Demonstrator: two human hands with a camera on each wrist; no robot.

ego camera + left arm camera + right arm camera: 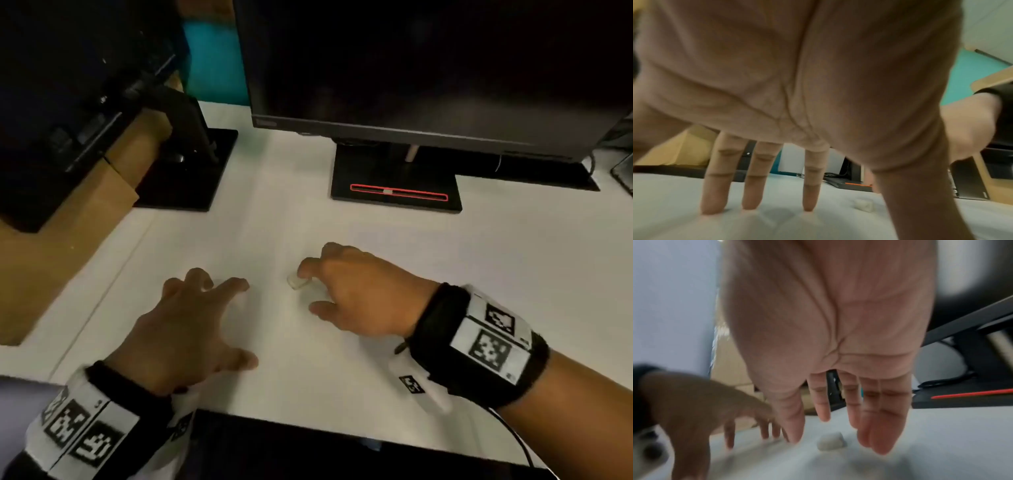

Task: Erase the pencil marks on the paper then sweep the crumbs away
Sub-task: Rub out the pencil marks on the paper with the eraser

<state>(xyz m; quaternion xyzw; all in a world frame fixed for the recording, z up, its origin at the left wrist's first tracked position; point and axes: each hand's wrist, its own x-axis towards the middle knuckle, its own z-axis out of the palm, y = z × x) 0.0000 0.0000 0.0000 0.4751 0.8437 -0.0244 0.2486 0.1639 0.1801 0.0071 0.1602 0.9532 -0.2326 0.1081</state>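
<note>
White paper (239, 240) covers the desk from the brown edge on the left across to the monitor stands at the back, and no pencil marks show on it in these views, perhaps only because the head view is dim and soft. Furthest left, the left hand (185, 329) is spread, its straight fingers (715, 191) planted tip-down on the sheet, holding nothing; it seems to be pinning the paper. Just right of it, apart from those fingertips, lies the eraser (299, 282), a small pale block flat on the paper. Its long side looks to run roughly left to right in the wrist views, though the blur makes that uncertain. Right again, the right hand (356, 291) hangs over the eraser with its fingers (879, 431) loosely extended and not yet closed: the right wrist view shows the block on the sheet between thumb and fingers, with a gap on each side. The head view suggests one fingertip may be brushing the top of the block, but I cannot tell. The right hand is clearly the nearer one, directly above, so the pickup is a short drop and a pinch across the block's narrow sides.
</note>
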